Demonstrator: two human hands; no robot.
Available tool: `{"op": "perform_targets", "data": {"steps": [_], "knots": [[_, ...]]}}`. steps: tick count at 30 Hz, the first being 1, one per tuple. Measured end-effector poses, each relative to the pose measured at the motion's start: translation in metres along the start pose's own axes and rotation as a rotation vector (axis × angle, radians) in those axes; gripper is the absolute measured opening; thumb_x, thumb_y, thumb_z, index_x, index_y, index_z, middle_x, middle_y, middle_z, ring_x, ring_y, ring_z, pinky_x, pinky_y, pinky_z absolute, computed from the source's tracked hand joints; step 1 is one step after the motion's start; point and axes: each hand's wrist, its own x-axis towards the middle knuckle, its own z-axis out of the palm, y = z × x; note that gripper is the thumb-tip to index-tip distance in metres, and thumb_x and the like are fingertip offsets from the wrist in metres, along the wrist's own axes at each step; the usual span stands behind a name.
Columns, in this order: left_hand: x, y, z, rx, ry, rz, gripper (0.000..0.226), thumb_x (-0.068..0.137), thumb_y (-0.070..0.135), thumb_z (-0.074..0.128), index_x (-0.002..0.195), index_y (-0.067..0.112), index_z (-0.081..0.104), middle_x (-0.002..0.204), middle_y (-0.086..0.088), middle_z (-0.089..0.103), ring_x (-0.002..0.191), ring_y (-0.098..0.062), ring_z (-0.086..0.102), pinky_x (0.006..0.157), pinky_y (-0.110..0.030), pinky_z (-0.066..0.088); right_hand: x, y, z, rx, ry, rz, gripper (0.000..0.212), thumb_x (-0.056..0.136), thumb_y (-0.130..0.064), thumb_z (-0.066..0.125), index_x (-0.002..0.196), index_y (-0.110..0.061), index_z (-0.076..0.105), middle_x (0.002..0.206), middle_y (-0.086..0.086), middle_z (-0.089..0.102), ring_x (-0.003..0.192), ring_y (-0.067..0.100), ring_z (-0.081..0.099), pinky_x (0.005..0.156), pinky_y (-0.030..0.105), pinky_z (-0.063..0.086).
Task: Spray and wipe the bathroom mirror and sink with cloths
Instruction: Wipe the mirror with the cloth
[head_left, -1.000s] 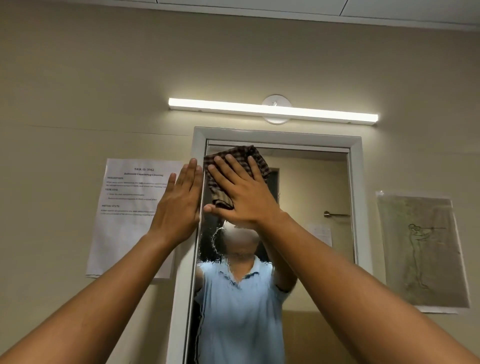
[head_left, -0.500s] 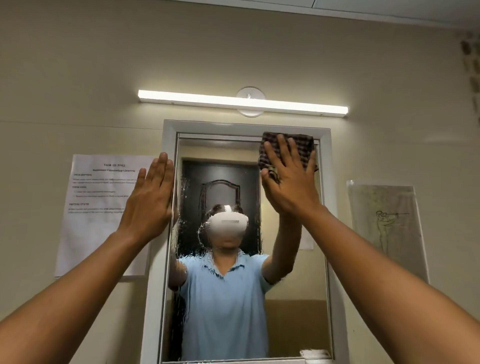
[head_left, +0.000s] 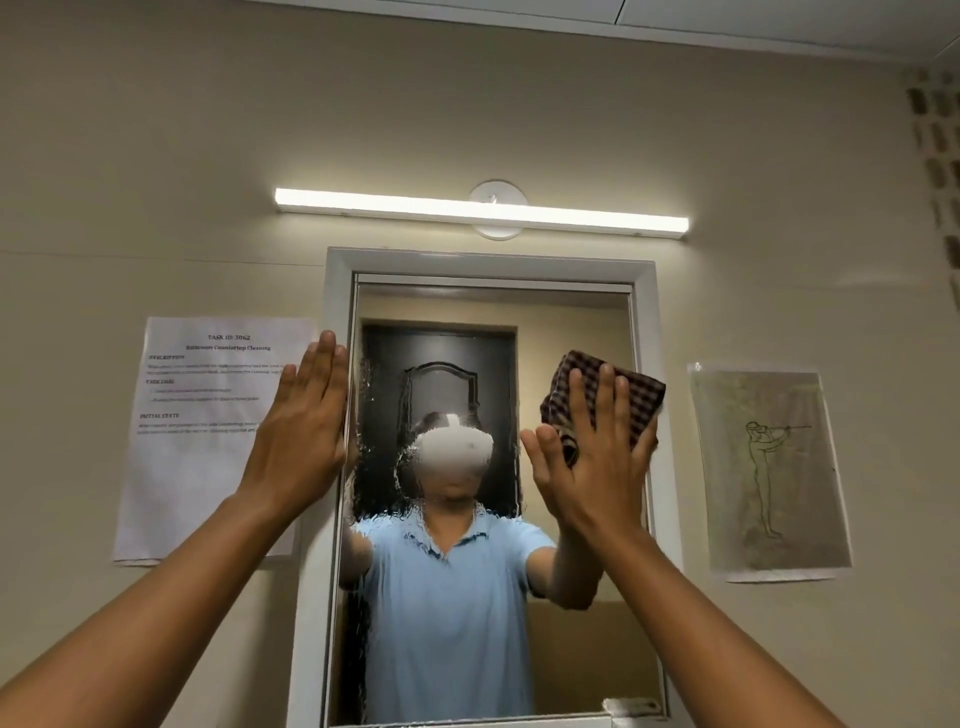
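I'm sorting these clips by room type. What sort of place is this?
Most likely a bathroom: a framed wall mirror with a strip light above it, and a sheet headed "Bathroom Countertop Cleaning" taped beside it. No sink is in view.

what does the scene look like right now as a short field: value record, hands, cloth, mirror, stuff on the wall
left hand: flat, open, on the mirror's left frame edge
right hand: palm pressing the checked cloth against the glass, right side
mirror: white frame; droplets and streaks on the left and middle of the glass
light bar: lit, above the mirror
printed sheet: on the wall left of the mirror
line drawing: on the wall right of the mirror
sink: not in view
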Motion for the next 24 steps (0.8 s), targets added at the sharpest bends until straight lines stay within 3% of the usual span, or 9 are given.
{"op": "perform_targets", "data": {"steps": [7, 12, 17, 20, 24], "knots": [[-0.002, 0.003, -0.004, 0.001, -0.013, -0.006, 0.093, 0.082, 0.003, 0.053, 0.153, 0.011, -0.006, 0.161, -0.006, -0.015, 0.149, -0.018, -0.014, 0.122, -0.038, -0.001, 0.077, -0.05, 0.002, 0.029, 0.041, 0.055, 0.067, 0.099, -0.055, 0.017, 0.155, -0.031, -0.01, 0.164, 0.001, -0.017, 0.15, 0.02, -0.018, 0.116, 0.062, -0.005], [-0.002, 0.002, -0.003, -0.011, 0.002, 0.003, 0.089, 0.083, 0.003, 0.05, 0.153, 0.011, -0.005, 0.161, -0.006, -0.013, 0.149, -0.018, -0.013, 0.122, -0.037, 0.0, 0.084, -0.106, 0.017, -0.017, 0.014, -0.142, 0.07, 0.099, -0.053, 0.023, 0.155, -0.03, -0.011, 0.163, 0.001, -0.019, 0.15, 0.021, -0.016, 0.117, 0.061, -0.007], [-0.001, -0.001, -0.002, -0.038, 0.029, 0.033, 0.079, 0.09, 0.006, 0.043, 0.153, 0.011, -0.004, 0.161, -0.006, -0.013, 0.149, -0.017, -0.012, 0.122, -0.038, 0.0, 0.081, -0.172, 0.028, -0.021, -0.088, -0.41, 0.07, 0.094, -0.057, 0.007, 0.157, -0.029, -0.004, 0.164, 0.002, -0.014, 0.151, 0.02, -0.015, 0.117, 0.059, -0.01], [-0.004, -0.005, 0.0, -0.083, 0.045, 0.036, 0.068, 0.096, 0.013, 0.035, 0.154, 0.011, -0.001, 0.162, -0.006, -0.009, 0.149, -0.016, -0.009, 0.123, -0.041, 0.006, 0.072, -0.195, 0.034, -0.012, -0.079, -0.43, 0.07, 0.094, -0.057, 0.004, 0.157, -0.027, 0.001, 0.165, 0.002, -0.008, 0.151, 0.019, -0.012, 0.118, 0.057, -0.01], [-0.014, -0.003, 0.002, -0.114, 0.055, 0.041, 0.066, 0.095, 0.021, 0.027, 0.153, 0.011, -0.003, 0.162, -0.005, -0.009, 0.149, -0.014, -0.009, 0.122, -0.037, 0.003, 0.05, -0.185, 0.042, -0.014, -0.036, -0.481, 0.07, 0.096, -0.055, 0.014, 0.158, -0.023, 0.007, 0.166, 0.003, -0.001, 0.152, 0.02, -0.005, 0.118, 0.057, -0.01]]}}
